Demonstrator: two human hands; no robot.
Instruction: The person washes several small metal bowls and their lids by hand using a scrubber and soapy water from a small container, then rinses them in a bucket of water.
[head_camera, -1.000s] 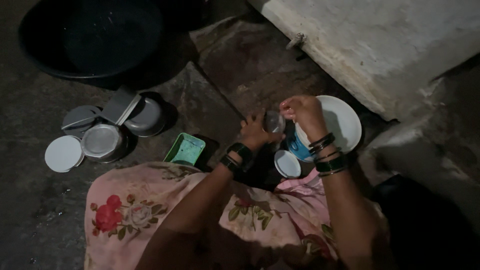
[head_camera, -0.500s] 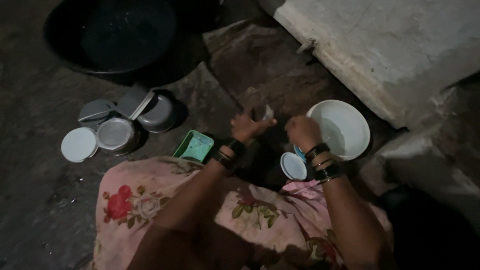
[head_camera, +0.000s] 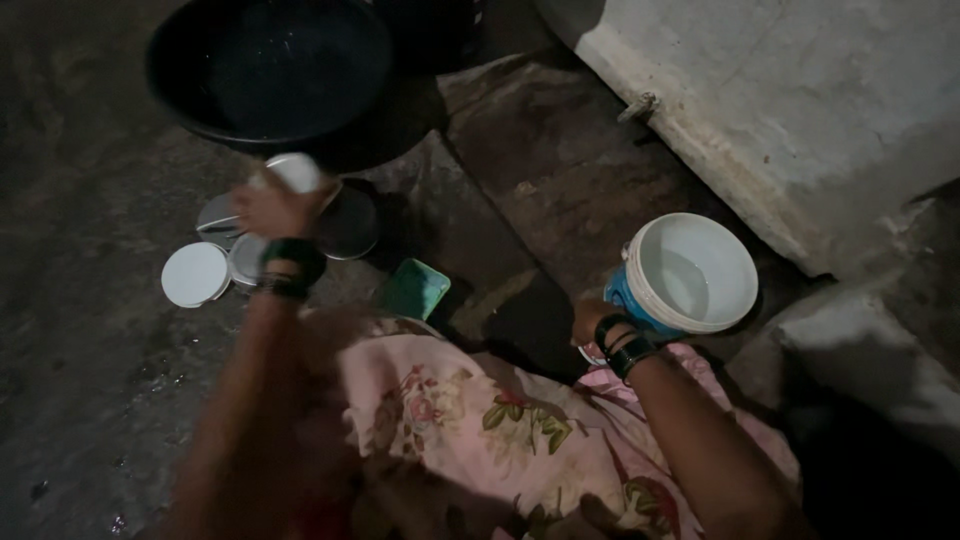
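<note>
Now the left hand has swung far out to the left, away from the middle where it was a moment ago. Its fingers are curled around a small pale cup, which looks blurry. The hand and cup are up over a pile of shiny steel dishes on the dark floor. A round white lid lies at the left edge of that pile. Behind them sits a big black tub. A little green tray lies near the pink flowered cloth on the person's lap. Farther right, the right hand has dropped low, just beside the blue and white bucket. I cannot tell if that hand holds something. The bucket has some water in it.
</note>
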